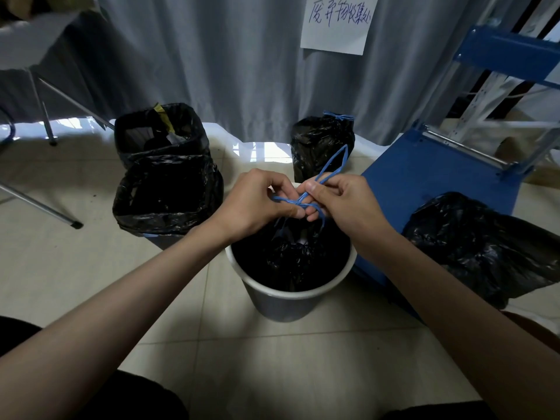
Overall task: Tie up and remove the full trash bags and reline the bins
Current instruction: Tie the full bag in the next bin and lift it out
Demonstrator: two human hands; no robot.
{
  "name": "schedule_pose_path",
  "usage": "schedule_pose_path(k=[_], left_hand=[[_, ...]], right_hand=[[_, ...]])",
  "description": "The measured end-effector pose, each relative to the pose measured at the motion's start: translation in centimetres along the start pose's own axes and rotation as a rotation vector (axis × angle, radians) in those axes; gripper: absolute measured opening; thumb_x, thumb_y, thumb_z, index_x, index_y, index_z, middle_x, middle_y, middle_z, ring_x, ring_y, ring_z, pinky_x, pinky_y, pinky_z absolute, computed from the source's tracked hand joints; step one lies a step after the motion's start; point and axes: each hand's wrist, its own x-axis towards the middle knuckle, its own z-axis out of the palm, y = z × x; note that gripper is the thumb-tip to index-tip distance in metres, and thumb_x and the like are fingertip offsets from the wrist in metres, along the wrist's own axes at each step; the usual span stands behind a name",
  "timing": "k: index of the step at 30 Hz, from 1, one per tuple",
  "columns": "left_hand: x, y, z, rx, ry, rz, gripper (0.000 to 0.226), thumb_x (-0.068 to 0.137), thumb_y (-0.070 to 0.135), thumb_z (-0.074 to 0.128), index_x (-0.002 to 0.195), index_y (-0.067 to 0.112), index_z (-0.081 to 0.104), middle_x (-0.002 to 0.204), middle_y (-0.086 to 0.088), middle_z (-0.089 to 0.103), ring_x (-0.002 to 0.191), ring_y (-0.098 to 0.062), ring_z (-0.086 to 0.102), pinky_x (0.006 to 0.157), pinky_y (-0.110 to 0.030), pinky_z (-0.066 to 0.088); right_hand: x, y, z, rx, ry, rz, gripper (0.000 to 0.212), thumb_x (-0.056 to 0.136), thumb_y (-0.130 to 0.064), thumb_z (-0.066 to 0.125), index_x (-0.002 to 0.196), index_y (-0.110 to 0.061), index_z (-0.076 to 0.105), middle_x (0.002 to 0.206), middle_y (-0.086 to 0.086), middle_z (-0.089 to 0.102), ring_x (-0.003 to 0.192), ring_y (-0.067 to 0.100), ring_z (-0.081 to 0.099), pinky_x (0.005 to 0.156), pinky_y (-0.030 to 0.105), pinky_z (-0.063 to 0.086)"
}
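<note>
A white round bin (pixel 281 298) stands on the floor in front of me with a black trash bag (pixel 291 256) gathered inside it. Above the bin my left hand (pixel 257 201) and my right hand (pixel 342 198) pinch the bag's blue drawstrings (pixel 298 201), which cross in a knot between my fingers. One blue loop (pixel 333 160) sticks up past my right thumb. A tied black bag (pixel 321 144) with a blue drawstring bow stands behind. Two bins lined with black bags stand at the left, one nearer (pixel 168 195) and one farther (pixel 160 131).
Another black bag (pixel 485 247) lies at the right beside a blue flat cart (pixel 424 177). A grey curtain (pixel 242 62) with a paper sign (pixel 338 22) hangs behind. Folding table legs (pixel 45 207) cross the left floor. Blue shelving (pixel 509 56) is at the upper right.
</note>
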Motion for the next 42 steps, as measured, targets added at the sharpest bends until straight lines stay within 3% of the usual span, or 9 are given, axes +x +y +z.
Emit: schedule_pose_path(k=[7, 12, 17, 20, 26, 30, 36, 39, 42], left_hand=[[-0.3, 0.3, 0.1, 0.130, 0.099, 0.139, 0.024, 0.066, 0.026, 0.090, 0.066, 0.017, 0.068, 0.053, 0.011, 0.051, 0.050, -0.001, 0.044, 0.050, -0.014, 0.031], [-0.6, -0.2, 0.6, 0.302, 0.125, 0.401, 0.025, 0.074, 0.019, 0.085, 0.070, 0.013, 0.060, 0.073, 0.011, 0.049, 0.061, -0.002, 0.043, 0.059, -0.023, 0.038], [-0.9, -0.2, 0.8, 0.373, 0.091, 0.612, 0.020, 0.081, 0.011, 0.077, 0.075, 0.010, 0.059, 0.092, -0.001, 0.060, 0.082, -0.020, 0.057, 0.069, -0.039, 0.050], [-0.7, -0.3, 0.8, 0.384, 0.028, 0.636, 0.017, 0.083, 0.010, 0.074, 0.075, 0.008, 0.059, 0.080, -0.001, 0.062, 0.076, -0.021, 0.057, 0.065, -0.040, 0.049], [-0.6, -0.1, 0.6, 0.105, -0.059, 0.322, 0.024, 0.078, 0.013, 0.081, 0.067, 0.006, 0.061, 0.067, -0.003, 0.067, 0.067, -0.025, 0.064, 0.066, -0.041, 0.052], [-0.4, -0.1, 0.2, -0.231, -0.175, 0.034, 0.026, 0.078, 0.003, 0.080, 0.068, -0.002, 0.056, 0.081, -0.017, 0.074, 0.077, -0.025, 0.068, 0.083, -0.048, 0.055], [-0.7, 0.1, -0.9, -0.516, -0.130, -0.235, 0.019, 0.080, -0.004, 0.074, 0.073, 0.002, 0.057, 0.082, -0.024, 0.072, 0.082, -0.024, 0.070, 0.086, -0.031, 0.058], [-0.5, 0.0, -1.0, -0.520, -0.118, -0.272, 0.019, 0.082, -0.005, 0.071, 0.072, 0.003, 0.056, 0.063, -0.005, 0.069, 0.066, -0.012, 0.068, 0.069, -0.019, 0.055], [-0.5, -0.2, -1.2, -0.509, -0.105, -0.303, 0.018, 0.081, -0.001, 0.073, 0.071, 0.004, 0.059, 0.070, -0.008, 0.072, 0.076, -0.017, 0.069, 0.085, -0.030, 0.058]], right_hand=[[-0.1, -0.1, 0.0, 0.002, 0.000, 0.044, 0.027, 0.101, -0.014, 0.051, 0.100, 0.004, 0.071, 0.065, 0.008, 0.067, 0.051, 0.009, 0.058, 0.051, 0.019, 0.052], [-0.1, 0.5, 0.0, 0.020, 0.018, 0.153, 0.028, 0.098, -0.016, 0.059, 0.086, 0.008, 0.067, 0.048, 0.001, 0.057, 0.038, 0.009, 0.046, 0.043, 0.021, 0.042], [-0.1, 0.6, -0.1, 0.041, 0.011, 0.268, 0.031, 0.096, -0.018, 0.061, 0.073, 0.002, 0.063, 0.045, 0.003, 0.050, 0.037, 0.011, 0.040, 0.039, 0.020, 0.036], [-0.1, 0.7, -0.2, 0.044, 0.007, 0.296, 0.032, 0.096, -0.016, 0.062, 0.068, -0.001, 0.061, 0.045, 0.001, 0.048, 0.038, 0.009, 0.039, 0.037, 0.019, 0.033], [0.0, 1.0, -0.3, 0.065, -0.014, 0.283, 0.023, 0.095, -0.016, 0.063, 0.090, 0.006, 0.068, 0.056, 0.003, 0.049, 0.043, 0.009, 0.042, 0.039, 0.019, 0.035], [0.1, 0.1, -0.2, 0.132, -0.004, 0.241, 0.033, 0.094, -0.019, 0.065, 0.123, -0.020, 0.049, 0.062, 0.000, 0.058, 0.047, 0.009, 0.051, 0.046, 0.023, 0.042], [-0.1, -0.7, -0.1, -0.027, -0.073, 0.053, 0.021, 0.092, -0.024, 0.067, 0.090, -0.003, 0.067, 0.078, 0.008, 0.065, 0.074, 0.016, 0.063, 0.076, 0.033, 0.053], [-0.5, -0.7, 0.2, -0.258, -0.109, -0.024, 0.019, 0.079, -0.037, 0.079, 0.076, -0.019, 0.073, 0.086, 0.003, 0.068, 0.081, 0.010, 0.064, 0.079, 0.026, 0.051], [-0.3, -0.2, 0.2, -0.496, -0.014, -0.112, 0.016, 0.070, -0.035, 0.086, 0.071, -0.026, 0.072, 0.090, -0.001, 0.061, 0.079, 0.008, 0.061, 0.074, 0.020, 0.050]])
